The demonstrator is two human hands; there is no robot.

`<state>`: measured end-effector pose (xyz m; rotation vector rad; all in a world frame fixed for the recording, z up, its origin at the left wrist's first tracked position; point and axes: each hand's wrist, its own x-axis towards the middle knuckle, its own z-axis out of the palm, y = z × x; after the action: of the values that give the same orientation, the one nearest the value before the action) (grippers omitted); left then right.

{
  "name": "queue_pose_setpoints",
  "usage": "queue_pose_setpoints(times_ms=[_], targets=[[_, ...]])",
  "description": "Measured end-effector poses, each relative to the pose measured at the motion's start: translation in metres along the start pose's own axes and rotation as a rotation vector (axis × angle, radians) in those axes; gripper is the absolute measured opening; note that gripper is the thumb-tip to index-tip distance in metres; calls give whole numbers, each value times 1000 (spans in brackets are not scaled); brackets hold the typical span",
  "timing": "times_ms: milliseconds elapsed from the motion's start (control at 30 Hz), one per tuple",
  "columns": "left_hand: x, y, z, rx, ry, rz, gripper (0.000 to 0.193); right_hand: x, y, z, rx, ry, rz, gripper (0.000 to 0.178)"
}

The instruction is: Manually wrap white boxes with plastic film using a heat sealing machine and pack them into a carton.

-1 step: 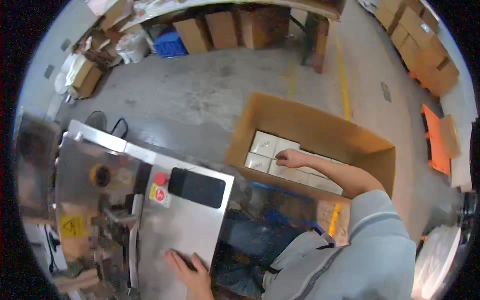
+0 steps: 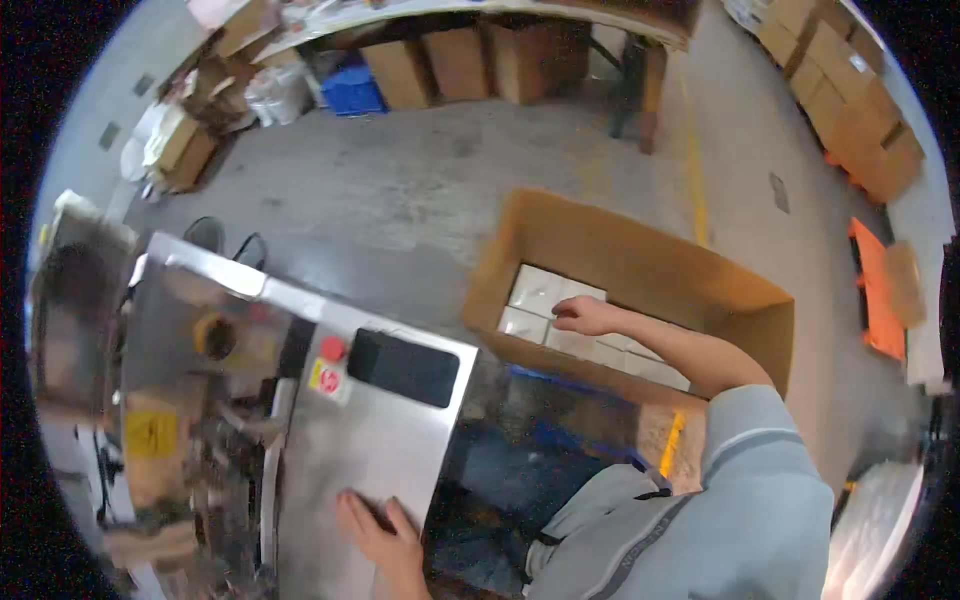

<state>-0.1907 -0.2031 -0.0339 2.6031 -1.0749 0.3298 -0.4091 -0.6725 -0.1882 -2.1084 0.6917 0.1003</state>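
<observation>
My left hand (image 2: 385, 535) lies flat on the brushed metal top (image 2: 370, 450) of a machine, thumb apart from the fingers. A dark screen (image 2: 403, 367) and a red button (image 2: 333, 348) are set in that top, beyond the hand. To the right, my right arm reaches into a large open cardboard carton (image 2: 640, 240). White boxes (image 2: 537, 288) lie side by side inside it. Just above or touching them is my right hand (image 2: 588, 316), fingers loosely bent and slightly apart, with nothing visible in it. My forearm hides part of the boxes.
Machine parts with a yellow warning label (image 2: 151, 434) stand at the left. Beyond the floor are a blue bin (image 2: 352, 90) and brown cartons (image 2: 458, 65) under a bench. Stacked cartons (image 2: 850, 100) and an orange object (image 2: 876, 290) stand at the right.
The view has shifted slightly, so the scene sits a little further right and lower. My right hand's fingers look a bit straighter. My left hand stays on the metal top.
</observation>
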Motion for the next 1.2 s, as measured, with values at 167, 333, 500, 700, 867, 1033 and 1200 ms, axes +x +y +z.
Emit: queue_pose_setpoints(times_ms=[167,333,500,700,867,1033,1200], targets=[[-13,4,-28,-342,-37,-167,35,-33,-124,-37,40,136,-166,39],[-70,-29,-158,-872,95,-477,19,-70,-169,-34,294,166,-157,36],[-234,-176,-263,-1236,931,-623,36,-82,-172,-23,409,171,-255,35],[-427,-273,-216,435,491,-1159,39,-75,-218,-10,282,183,-351,32],[-394,-326,-216,138,375,-1146,59,-72,-273,11,266,71,-479,26],[-218,-325,-222,-89,370,-1013,75,-97,-311,32,214,69,-539,21],[-206,-359,-205,-143,478,-1011,57,-121,-295,36,205,95,-508,28]])
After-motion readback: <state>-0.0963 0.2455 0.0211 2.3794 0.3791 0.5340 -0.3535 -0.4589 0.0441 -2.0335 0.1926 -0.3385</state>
